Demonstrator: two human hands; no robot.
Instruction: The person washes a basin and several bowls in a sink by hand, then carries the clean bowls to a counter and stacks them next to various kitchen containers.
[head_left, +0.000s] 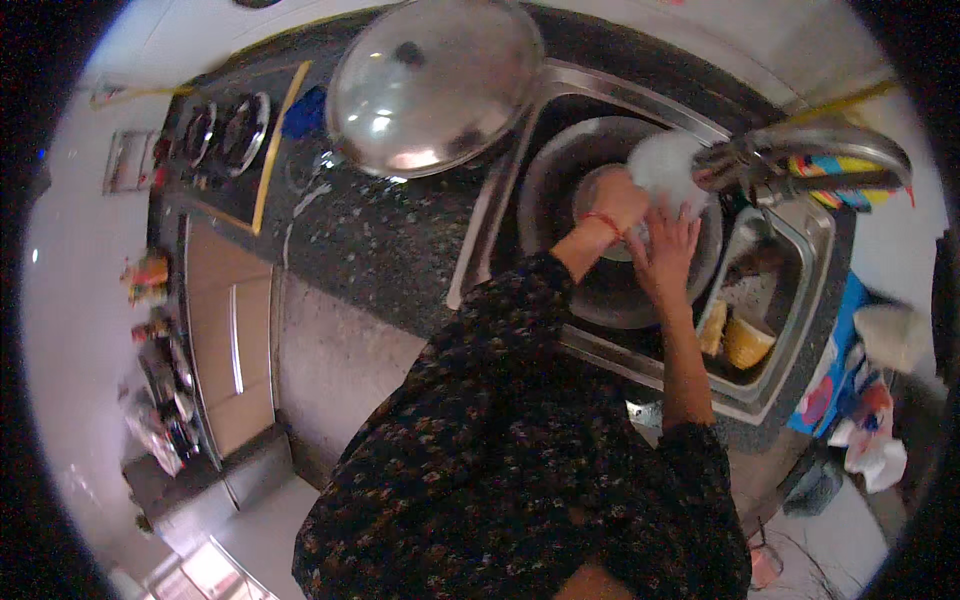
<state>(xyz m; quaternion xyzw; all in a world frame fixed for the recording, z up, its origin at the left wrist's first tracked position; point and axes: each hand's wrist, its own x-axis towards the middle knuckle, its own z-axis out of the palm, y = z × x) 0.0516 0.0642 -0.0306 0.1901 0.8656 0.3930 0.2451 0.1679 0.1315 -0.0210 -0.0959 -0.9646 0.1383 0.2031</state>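
Both my hands are over a large dark metal pan (626, 304) inside the main sink basin. A whitish round dish (667, 169), blurred, is at the pan's far right side, under the tap (720, 161). My left hand (619, 196), with a red string around the wrist, is curled at the dish's left edge, its fingertips hidden. My right hand (670, 238) lies against the near side of the dish with its fingers spread. Blur hides whether the right hand grips it. A paler round area (592, 191) shows at the pan's middle, partly behind my left hand.
A large domed metal lid (442, 90) lies left of the sink on the dark stone counter (375, 240). Yellow sponge-like pieces (748, 343) lie in the small right basin (814, 247). A hob (232, 142) is farther left. A blue bag or box (829, 367) stands right of the sink.
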